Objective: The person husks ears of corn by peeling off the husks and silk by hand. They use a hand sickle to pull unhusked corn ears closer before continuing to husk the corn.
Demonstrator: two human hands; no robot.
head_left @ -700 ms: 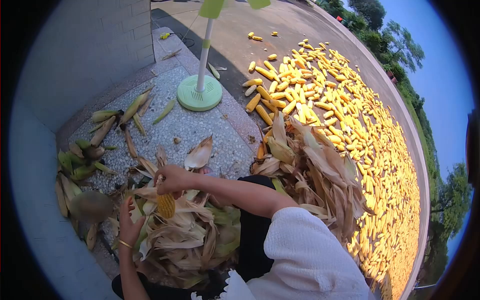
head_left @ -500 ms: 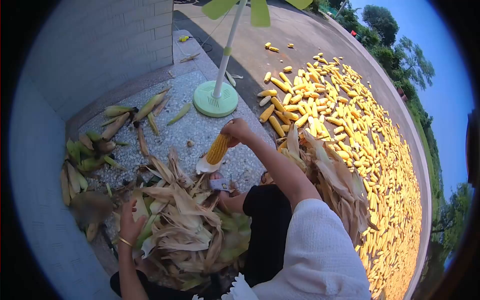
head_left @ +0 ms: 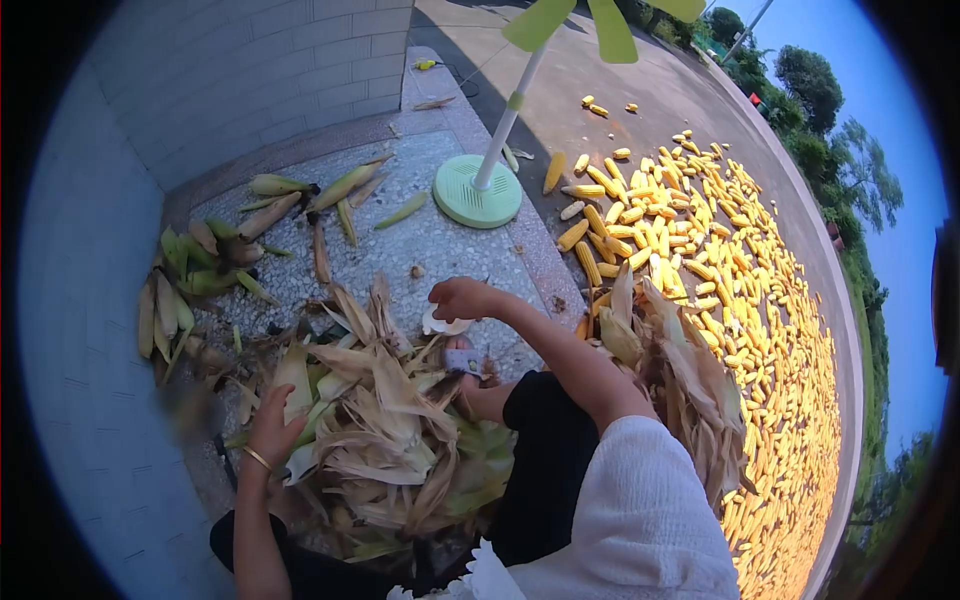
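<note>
My right hand (head_left: 463,300) is held out over the speckled floor, empty, with its fingers loosely curled and apart. A white rounded thing (head_left: 440,322) shows just beneath it, beside my sandalled foot (head_left: 462,360). One yellow corn cob (head_left: 553,172) appears near the left edge of the corn spread; I cannot tell whether it is in the air or on the ground. My left hand (head_left: 276,425), with a bracelet at the wrist, is open beside a heap of dry corn husks (head_left: 385,440). Whether it touches them is unclear.
A green fan base (head_left: 478,192) stands ahead on the ledge. Unhusked ears (head_left: 205,262) lie by the wall (head_left: 90,330) at left. Many husked cobs (head_left: 740,290) cover the ground at right. More dry husks (head_left: 690,385) are piled beside my right arm.
My right hand has let go of the corn cob it held, and a cob now shows beyond the fan base. The whole view has shifted, moving the scene rightward. My left hand stays by the husks.
</note>
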